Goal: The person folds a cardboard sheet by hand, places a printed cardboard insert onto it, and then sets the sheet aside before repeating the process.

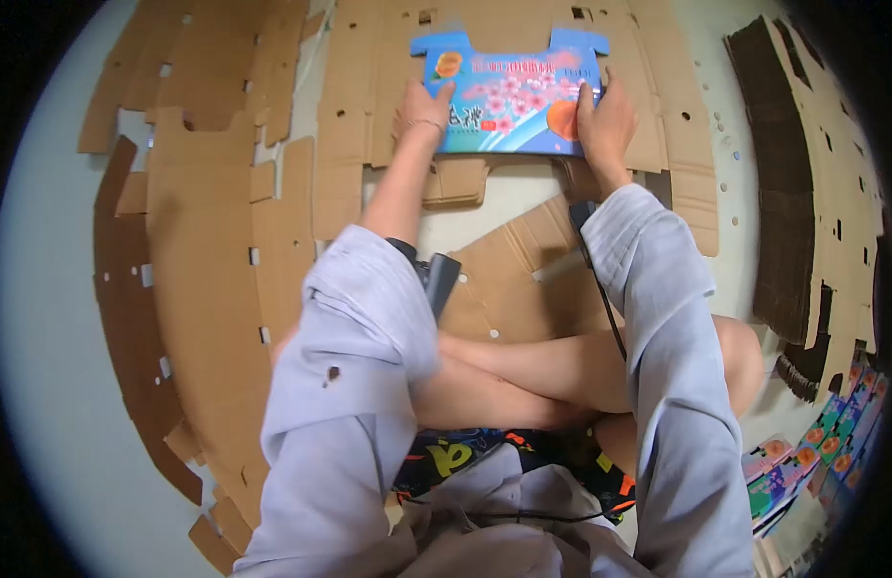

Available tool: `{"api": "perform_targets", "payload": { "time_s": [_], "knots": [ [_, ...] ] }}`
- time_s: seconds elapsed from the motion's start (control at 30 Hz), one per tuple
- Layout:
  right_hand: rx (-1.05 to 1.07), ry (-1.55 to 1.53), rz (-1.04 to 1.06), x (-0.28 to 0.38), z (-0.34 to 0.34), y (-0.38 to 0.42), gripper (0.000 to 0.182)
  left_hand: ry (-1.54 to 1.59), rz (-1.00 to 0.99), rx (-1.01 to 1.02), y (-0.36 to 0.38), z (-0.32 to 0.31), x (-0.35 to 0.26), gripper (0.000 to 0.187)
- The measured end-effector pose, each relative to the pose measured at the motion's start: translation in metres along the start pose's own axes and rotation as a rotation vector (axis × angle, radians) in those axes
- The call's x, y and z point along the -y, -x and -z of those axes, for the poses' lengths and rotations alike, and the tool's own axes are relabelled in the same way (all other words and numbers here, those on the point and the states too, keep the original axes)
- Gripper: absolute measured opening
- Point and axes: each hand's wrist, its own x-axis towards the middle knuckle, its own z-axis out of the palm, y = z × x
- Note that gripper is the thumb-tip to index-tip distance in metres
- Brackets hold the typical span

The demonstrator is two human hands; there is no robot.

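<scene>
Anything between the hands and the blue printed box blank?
No. The left hand and right hand both rest directly on the blue printed blank, one at each side edge, as it lies on the brown cardboard sheet.

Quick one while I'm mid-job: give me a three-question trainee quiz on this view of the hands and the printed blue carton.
1. True or false: both hands rest on the blue printed carton panel.
2. What lies under that panel? A) brown cardboard blanks B) a metal tray C) a towel
3. Which hand wears a thin bracelet at the wrist?

Key:
1. True: the left hand and right hand press on its two sides.
2. A, the brown cardboard blanks.
3. The left hand.
</scene>
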Motion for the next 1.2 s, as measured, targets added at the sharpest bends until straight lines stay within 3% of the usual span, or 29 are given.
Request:
{"api": "perform_targets", "payload": {
  "time_s": [0.03,0.13,0.27,0.37,0.4,0.53,0.67,0.77,0.83,0.93,1.03,1.13,1.2],
  "knots": [
    [-0.031,-0.013,0.041,-0.003,0.000,0.000,0.048,0.010,0.018,-0.021,0.006,0.002,-0.006,0.056],
    [0.155,-0.226,-0.082,-0.014,0.017,0.017,0.048,0.110,0.014,-0.114,0.020,0.001,0.002,0.050],
    [0.563,-0.692,-0.558,0.002,0.075,0.006,0.041,1.064,0.588,0.276,0.008,0.028,0.005,0.029],
    [0.457,-0.782,-0.363,0.011,0.092,-0.001,0.036,1.275,0.336,0.251,0.024,0.060,-0.006,0.023],
    [0.408,-0.762,-0.340,0.021,0.103,-0.001,0.032,1.337,0.145,0.266,0.036,0.072,-0.013,0.025],
    [0.216,-0.827,-0.164,0.039,0.130,0.013,0.034,0.799,-0.178,0.075,0.076,0.103,-0.016,0.036],
    [0.293,-0.198,-0.079,0.040,0.158,0.030,0.040,0.459,-0.431,-0.085,0.114,0.114,0.002,0.041],
    [0.349,0.015,-0.093,0.044,0.167,0.039,0.044,0.385,-0.181,-0.061,0.129,0.116,-0.003,0.039],
    [0.278,0.146,-0.033,0.035,0.156,0.041,0.045,0.277,-0.205,-0.024,0.122,0.107,0.003,0.038],
    [0.174,0.096,-0.050,0.027,0.139,0.041,0.045,0.196,-0.236,-0.008,0.119,0.094,0.010,0.037],
    [-0.037,0.197,0.033,0.022,0.122,0.043,0.046,0.134,-0.228,-0.031,0.119,0.087,0.006,0.038],
    [0.026,0.271,-0.086,0.024,0.115,0.041,0.045,-0.013,-0.214,-0.120,0.121,0.091,0.000,0.039],
    [-0.084,0.274,-0.003,0.020,0.105,0.038,0.042,-0.043,-0.192,-0.135,0.121,0.087,0.003,0.042]
  ]
}}
